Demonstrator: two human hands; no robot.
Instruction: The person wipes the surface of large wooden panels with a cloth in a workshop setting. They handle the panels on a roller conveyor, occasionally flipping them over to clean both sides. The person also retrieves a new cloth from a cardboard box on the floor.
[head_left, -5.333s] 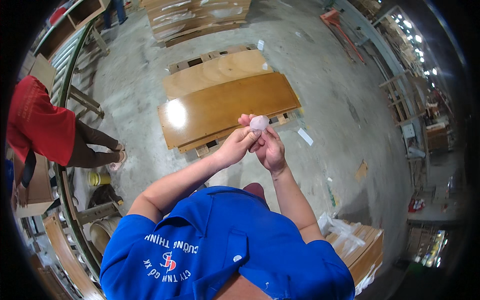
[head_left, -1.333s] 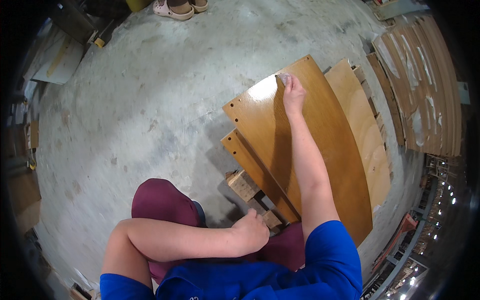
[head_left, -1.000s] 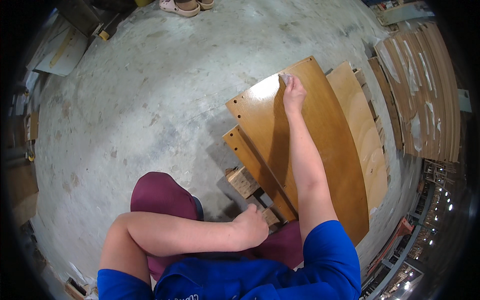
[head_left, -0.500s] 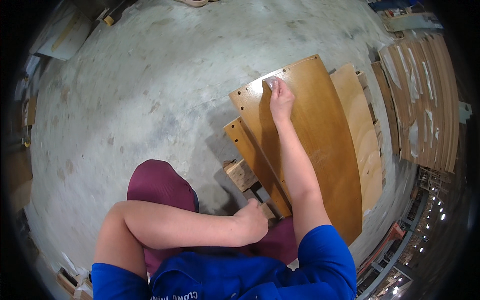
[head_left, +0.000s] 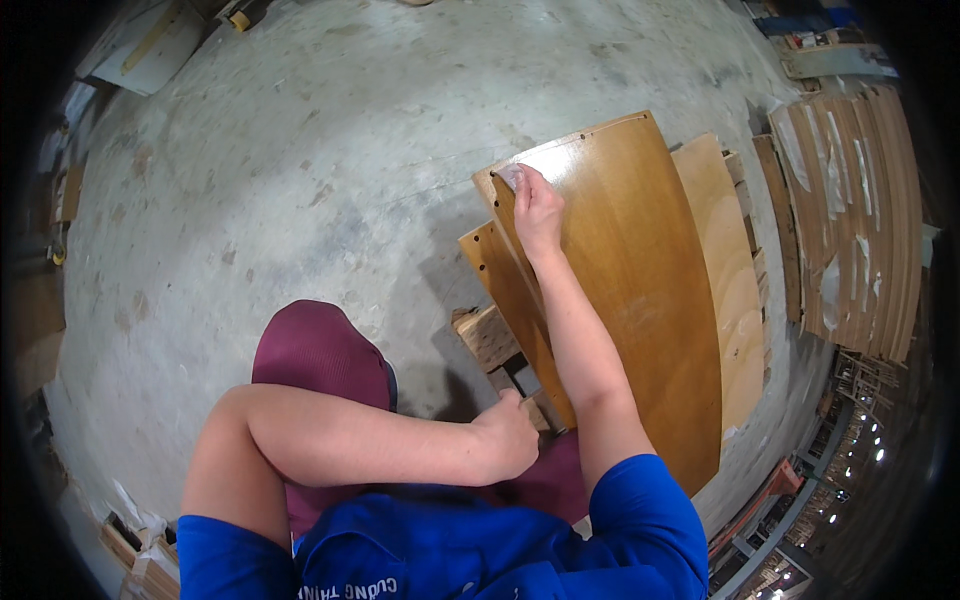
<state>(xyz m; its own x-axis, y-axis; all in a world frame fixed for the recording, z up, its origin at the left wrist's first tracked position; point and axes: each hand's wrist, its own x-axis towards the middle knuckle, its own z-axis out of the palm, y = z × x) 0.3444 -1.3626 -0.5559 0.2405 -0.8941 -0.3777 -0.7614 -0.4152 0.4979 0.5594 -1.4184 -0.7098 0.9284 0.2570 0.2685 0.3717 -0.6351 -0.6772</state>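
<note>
A brown varnished wooden panel (head_left: 640,300) with one curved side and dark holes along its edges lies at a slant in front of me. My right hand (head_left: 540,208) pinches a small crumpled, whitish wad (head_left: 514,176) against the panel's far left corner, beside the holes. I cannot tell whether the wad is plastic, paper or cloth. Below, my left hand (head_left: 508,438) is closed near the panel's near left end; what its fingers hold, if anything, is hidden. A second, narrower brown panel (head_left: 497,280) with holes shows from under the first one's left edge.
Rough wooden blocks (head_left: 487,338) support the panels. A pale plywood sheet (head_left: 725,270) lies under them at the right. Farther right stands a stack of curved boards (head_left: 850,220) with whitish strips. My knee (head_left: 325,350) is at the left, above the grey concrete floor (head_left: 330,180).
My right hand has slid the wad leftward along the panel's far edge to the corner. My left hand stays nearly in place. The whole view has shifted slightly.
</note>
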